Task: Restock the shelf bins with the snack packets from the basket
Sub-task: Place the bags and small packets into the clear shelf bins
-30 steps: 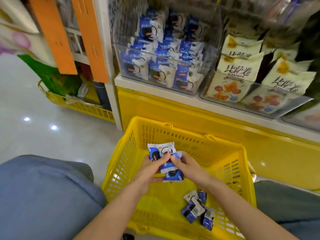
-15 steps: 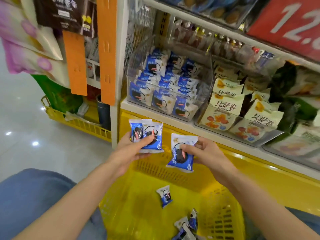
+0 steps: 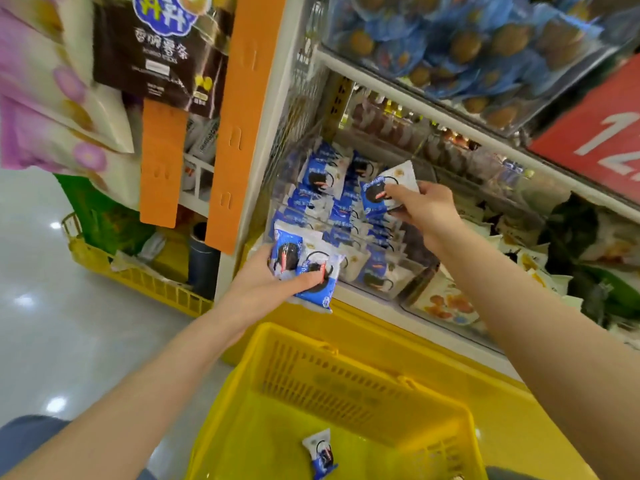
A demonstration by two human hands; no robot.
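Blue packet (image 3: 375, 190) in outstretched right hand (image 3: 427, 206), pair (image 3: 289, 252) in left hand (image 3: 266, 285)

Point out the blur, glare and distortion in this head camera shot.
Head view: motion blur smears the hanging bags at top left and the top-bin snacks; the two packets gripped by the left hand and the single packet in the right hand read sharper; lights glare as white spots on the floor; the wide lens slants the shelf edge.
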